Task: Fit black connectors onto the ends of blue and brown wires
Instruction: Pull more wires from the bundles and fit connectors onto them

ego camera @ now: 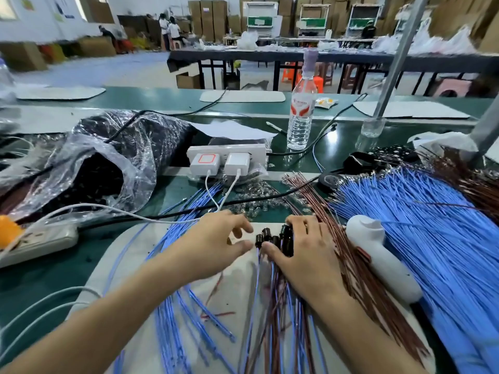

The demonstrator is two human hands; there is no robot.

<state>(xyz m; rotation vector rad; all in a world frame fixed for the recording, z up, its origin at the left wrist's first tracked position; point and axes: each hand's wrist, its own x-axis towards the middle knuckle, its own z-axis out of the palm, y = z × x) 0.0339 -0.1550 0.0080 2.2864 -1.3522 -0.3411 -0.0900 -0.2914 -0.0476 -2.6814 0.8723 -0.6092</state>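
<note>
Cardboard boxes line the far wall of a workshop, and a green table point(37, 276) fills the foreground. Near the middle of its front edge, the right hand point(307, 255) curls fingers and thumb round a cluster of black connectors point(271, 238) fitted on wires. The left hand point(216, 244), just beside them, is loosely spread and holds nothing. Blue wires point(432, 238) fan toward the right edge; brown wires point(359, 271) lie between them and the right hand.
</note>
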